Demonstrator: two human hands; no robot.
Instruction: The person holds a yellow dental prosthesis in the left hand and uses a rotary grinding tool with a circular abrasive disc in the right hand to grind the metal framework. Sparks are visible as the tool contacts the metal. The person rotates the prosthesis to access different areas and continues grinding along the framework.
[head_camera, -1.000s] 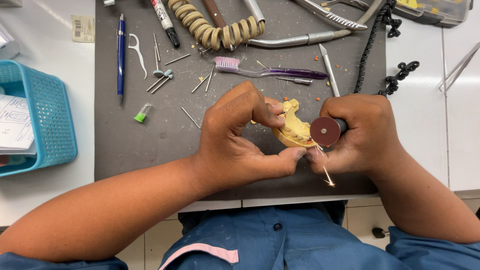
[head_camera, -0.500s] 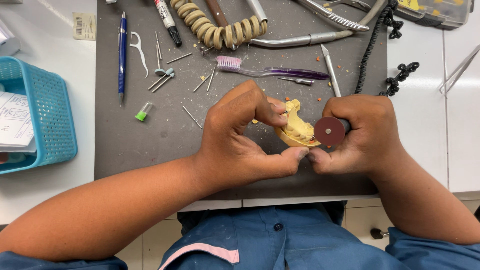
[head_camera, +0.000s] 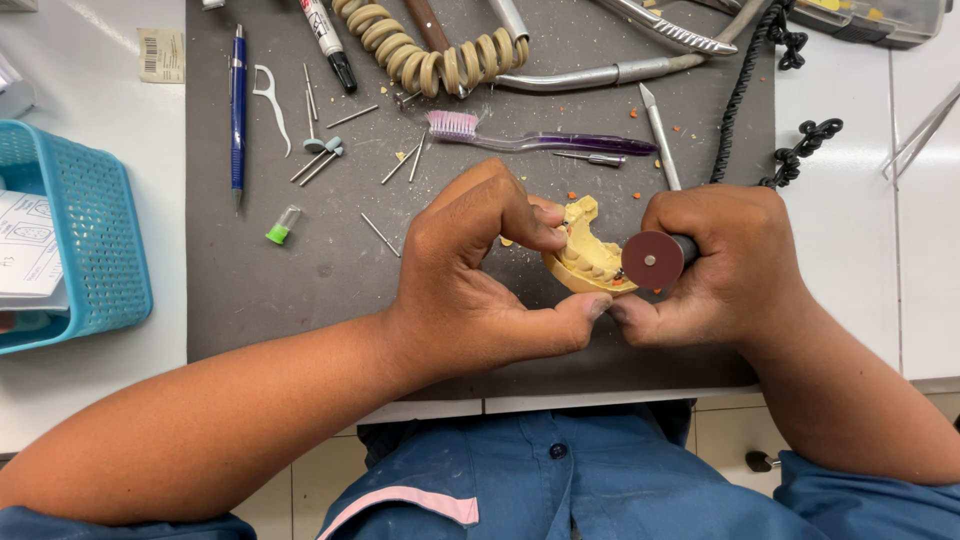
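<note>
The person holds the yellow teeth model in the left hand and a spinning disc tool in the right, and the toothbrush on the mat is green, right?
Not quite: the toothbrush is purple with pink bristles, as the head view shows. The rest holds: the left hand holds the yellow teeth model, and the right hand holds the disc tool.

Handpiece (head_camera: 690, 246) body hidden in right hand (head_camera: 715, 265).

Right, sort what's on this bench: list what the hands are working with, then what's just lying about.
In use:
- left hand holding the yellow dental cast
- right hand gripping the rotary tool with a dark red disc at the cast

Lying about:
- toothbrush
- blue pen
- coiled cord
- blue basket
- loose metal pins
- grey mat beneath
</note>
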